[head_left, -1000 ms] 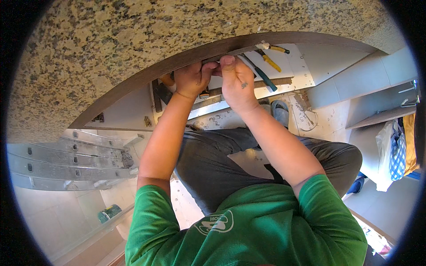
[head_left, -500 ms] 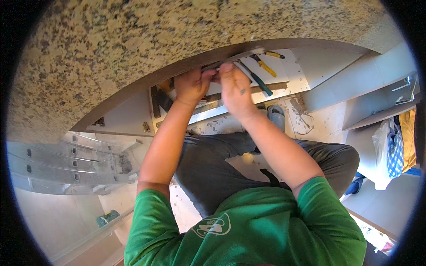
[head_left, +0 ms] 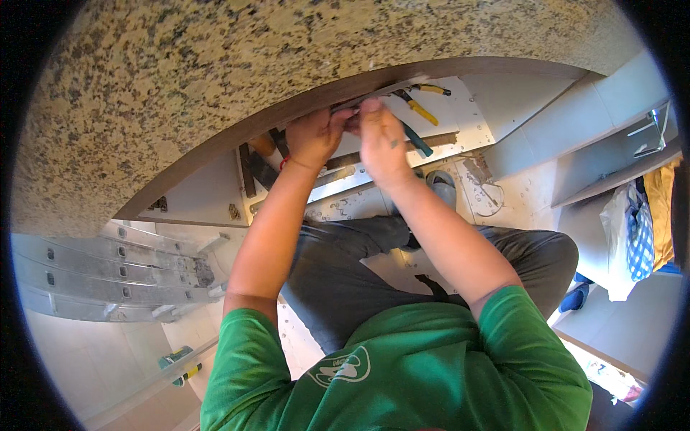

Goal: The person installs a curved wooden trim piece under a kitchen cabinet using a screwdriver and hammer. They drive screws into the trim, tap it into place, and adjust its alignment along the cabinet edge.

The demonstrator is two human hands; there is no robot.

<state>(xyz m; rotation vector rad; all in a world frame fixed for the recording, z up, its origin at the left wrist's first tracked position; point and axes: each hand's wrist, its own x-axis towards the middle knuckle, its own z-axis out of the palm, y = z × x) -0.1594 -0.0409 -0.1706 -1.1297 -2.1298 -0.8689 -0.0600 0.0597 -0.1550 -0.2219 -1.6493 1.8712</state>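
Observation:
Both my hands meet just below the brown wooden edge [head_left: 251, 129] of the speckled stone counter [head_left: 215, 50]. My left hand [head_left: 313, 138] has its fingers bent at a thin strip [head_left: 382, 92] there; what they grip is hidden. Close beside it, my right hand [head_left: 382, 144] is blurred, thumb and fingers pinched on something too small to make out. Right of the hands lie yellow-handled pliers [head_left: 420, 112], a smaller yellow-and-black tool [head_left: 431, 89] and a green-handled tool [head_left: 419, 145] on a white panel [head_left: 471, 122]. Left of them are dark tools [head_left: 262, 171], partly hidden by my arm.
An aluminium ladder [head_left: 100, 276] lies at left, near a green canister [head_left: 175, 366]. My bent legs [head_left: 323, 287] are beneath my arms, a grey shoe [head_left: 442, 188] beyond. At right stands an open cabinet [head_left: 589, 179] with hanging white bag [head_left: 614, 251] and checked cloth [head_left: 640, 244].
My hands stay together under the counter edge, with my right hand shifting slightly and blurring. The whole view has moved a little as my head moves.

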